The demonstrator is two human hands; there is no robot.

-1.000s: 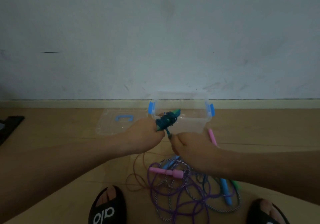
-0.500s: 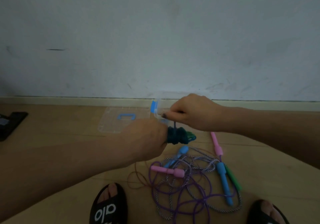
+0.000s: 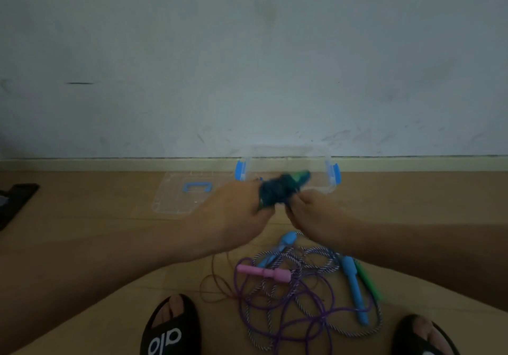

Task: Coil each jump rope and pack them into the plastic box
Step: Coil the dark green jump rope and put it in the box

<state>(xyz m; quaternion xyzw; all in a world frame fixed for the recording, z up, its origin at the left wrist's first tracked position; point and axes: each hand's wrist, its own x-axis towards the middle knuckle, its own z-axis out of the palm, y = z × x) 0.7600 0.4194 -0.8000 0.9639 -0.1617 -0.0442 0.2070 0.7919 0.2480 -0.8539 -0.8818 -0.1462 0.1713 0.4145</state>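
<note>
Teal coiled rope [image 3: 280, 190]: blurred; held in front of the clear plastic box [image 3: 316, 168], between both hands
Left hand [image 3: 233, 212]: fingers curled round the coil's 9 o'clock end
Right hand [image 3: 310, 214]: pinches the coil from 5 o'clock
Lid [image 3: 181, 195]: flat on the floor, 9 o'clock of the box
Loose ropes [image 3: 302, 286]: tangled at 6 o'clock; pink handle [image 3: 264, 272], blue handle [image 3: 354, 288]

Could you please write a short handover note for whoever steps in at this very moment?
Left hand grips the coiled teal rope; right hand pinches its loose end below the bundle. Plastic box stands open by the wall, seemingly empty; lid lies left of it. Done: teal rope nearly wound. Left: box it, then untangle, coil and pack the tangled ropes on the floor.
</note>
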